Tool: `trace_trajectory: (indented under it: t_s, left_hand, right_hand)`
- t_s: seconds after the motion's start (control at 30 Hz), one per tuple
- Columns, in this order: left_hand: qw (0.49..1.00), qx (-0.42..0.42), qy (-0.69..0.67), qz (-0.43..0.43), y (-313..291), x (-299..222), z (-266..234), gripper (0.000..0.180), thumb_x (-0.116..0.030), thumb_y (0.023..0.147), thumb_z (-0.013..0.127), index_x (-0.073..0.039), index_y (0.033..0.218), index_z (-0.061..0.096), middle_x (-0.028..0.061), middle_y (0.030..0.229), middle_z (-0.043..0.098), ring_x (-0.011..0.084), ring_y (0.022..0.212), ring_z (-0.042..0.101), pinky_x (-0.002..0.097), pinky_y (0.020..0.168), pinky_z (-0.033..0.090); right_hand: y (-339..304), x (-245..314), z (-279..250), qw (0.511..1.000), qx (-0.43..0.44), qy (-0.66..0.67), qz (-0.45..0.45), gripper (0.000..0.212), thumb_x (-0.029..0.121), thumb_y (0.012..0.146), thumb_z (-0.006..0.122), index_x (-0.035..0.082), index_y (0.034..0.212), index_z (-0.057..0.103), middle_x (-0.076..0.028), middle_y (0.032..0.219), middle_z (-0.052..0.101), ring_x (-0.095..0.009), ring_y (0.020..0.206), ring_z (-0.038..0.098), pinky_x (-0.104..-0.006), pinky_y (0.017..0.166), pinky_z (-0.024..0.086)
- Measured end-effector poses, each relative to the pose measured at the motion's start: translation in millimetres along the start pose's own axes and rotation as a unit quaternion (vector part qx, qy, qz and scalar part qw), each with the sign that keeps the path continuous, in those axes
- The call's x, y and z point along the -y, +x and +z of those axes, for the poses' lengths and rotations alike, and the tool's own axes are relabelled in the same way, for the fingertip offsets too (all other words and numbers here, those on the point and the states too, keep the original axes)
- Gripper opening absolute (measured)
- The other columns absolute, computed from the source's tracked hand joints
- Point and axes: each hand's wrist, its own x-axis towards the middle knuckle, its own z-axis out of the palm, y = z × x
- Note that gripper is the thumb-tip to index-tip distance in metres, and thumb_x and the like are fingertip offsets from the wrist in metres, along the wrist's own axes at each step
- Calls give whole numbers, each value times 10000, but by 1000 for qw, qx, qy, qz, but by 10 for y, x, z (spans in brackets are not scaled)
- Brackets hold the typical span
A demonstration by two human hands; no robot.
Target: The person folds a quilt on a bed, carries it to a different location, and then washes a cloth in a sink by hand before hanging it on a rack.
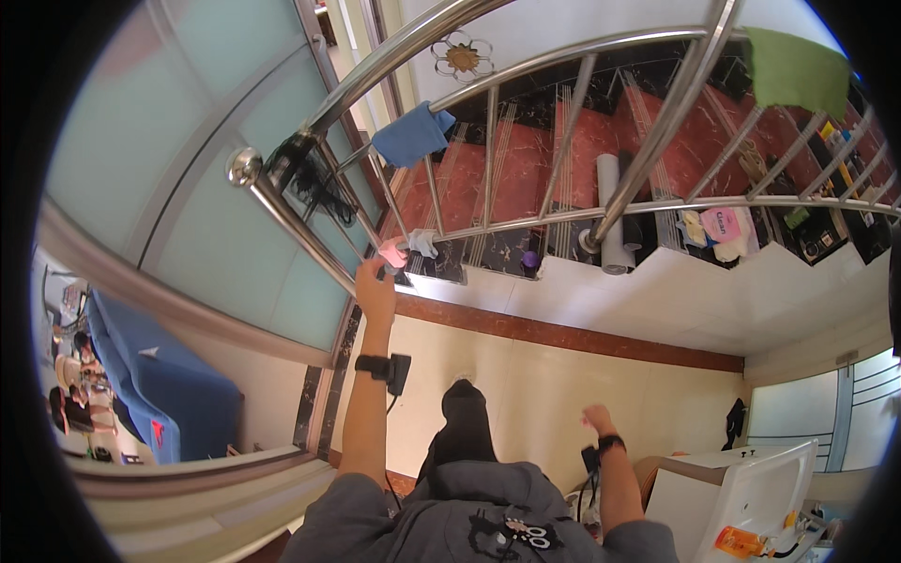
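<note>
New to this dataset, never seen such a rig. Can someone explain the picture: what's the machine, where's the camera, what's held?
No robot: just two bare hands. The one picture looks down from the left of two fisheye cameras worn on the head, so straight edges bend. The left hand is at the lower end of a metal stair railing, touching a pink cloth; whether it grips is unclear. The right hand holds nothing visible. On the marble stairs lies a rolled grey mat. A blue cloth and a green cloth hang over the railing.
</note>
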Motion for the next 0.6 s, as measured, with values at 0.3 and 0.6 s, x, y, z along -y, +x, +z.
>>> trace_trajectory:
  t_s: [0.3, 0.6]
  left_hand:
    - [978, 113, -8, 174, 2566, 234, 880, 415, -11, 731, 546, -52, 1143, 515, 141, 1115, 551, 336, 1020, 510, 385, 878, 394]
    - [983, 65, -74, 152, 3337, 333, 1616, 310, -20, 741, 604, -42, 1046, 556, 113, 935, 577, 262, 878, 558, 337, 783, 431]
  right_hand:
    - [3460, 1847, -3943, 857, -294, 424, 9, 490, 142, 699, 635, 26, 1149, 479, -193, 1090, 560, -329, 1027, 535, -358, 862, 430]
    - [4354, 2682, -5548, 734, -458, 496, -70, 508, 156, 757, 636, 17, 1206, 443, -152, 1162, 519, -165, 716, 585, -275, 685, 470]
